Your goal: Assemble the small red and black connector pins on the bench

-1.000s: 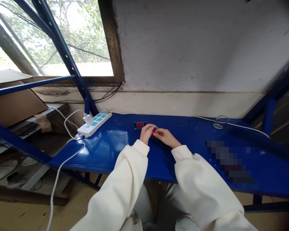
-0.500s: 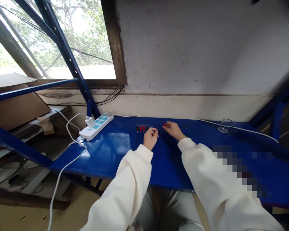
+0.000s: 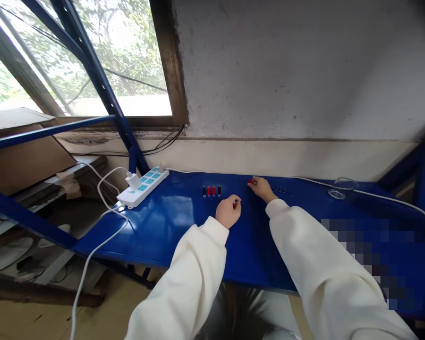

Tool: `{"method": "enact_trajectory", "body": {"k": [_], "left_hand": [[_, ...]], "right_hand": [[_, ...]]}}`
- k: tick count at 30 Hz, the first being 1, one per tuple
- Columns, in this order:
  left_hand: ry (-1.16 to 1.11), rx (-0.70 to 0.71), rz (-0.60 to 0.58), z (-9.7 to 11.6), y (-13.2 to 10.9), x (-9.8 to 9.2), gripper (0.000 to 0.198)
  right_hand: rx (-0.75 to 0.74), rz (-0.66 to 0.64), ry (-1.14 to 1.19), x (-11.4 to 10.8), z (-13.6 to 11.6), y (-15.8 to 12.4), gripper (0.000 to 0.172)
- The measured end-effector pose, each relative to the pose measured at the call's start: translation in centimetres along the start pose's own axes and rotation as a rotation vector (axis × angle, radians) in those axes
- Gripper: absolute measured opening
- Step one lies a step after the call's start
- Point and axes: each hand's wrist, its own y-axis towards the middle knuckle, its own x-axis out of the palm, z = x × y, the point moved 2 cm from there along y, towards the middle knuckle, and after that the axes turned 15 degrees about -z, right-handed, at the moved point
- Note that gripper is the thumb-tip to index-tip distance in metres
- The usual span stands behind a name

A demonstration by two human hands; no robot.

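My left hand (image 3: 228,212) is over the middle of the blue table, closed in a pinch with its fingertips together. What it holds, if anything, is too small or hidden to name. Farther back and to the right, my right hand (image 3: 262,189) grips a small red piece (image 3: 250,181) between thumb and fingers. Beyond my left hand, a short row stands upright on the table: a black cylinder (image 3: 204,191) at the left end, two red cylinders (image 3: 211,191) in the middle and another black cylinder (image 3: 218,191) at the right. Several tiny dark parts (image 3: 281,190) lie just right of my right hand.
A white power strip (image 3: 144,188) with a plugged-in adapter lies at the table's left, its cord hanging over the front edge. Clear round dishes (image 3: 337,193) sit at the back right by a white cable (image 3: 386,198). Blue metal posts (image 3: 92,71) rise beside the window.
My left hand has drawn back toward me and slightly right, away from the row of cylinders. The right hand has shifted a little to the right with the red piece. The view has turned slightly.
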Motion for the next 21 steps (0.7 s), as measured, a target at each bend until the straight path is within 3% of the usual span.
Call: {"method": "enact_trajectory", "body": {"k": [9,21], "left_hand": [[0.039,-0.019,-0.033,0.03,-0.11,0.02,0.018],[0.096,-0.053,-0.059,-0.24,-0.1,0.11,0.019]], "right_hand": [[-0.013,-0.137,-0.033,-0.22,0.1,0.12,0.013],[-0.036,-0.073,0.004,-0.81,0.34,-0.3,0.01]]}}
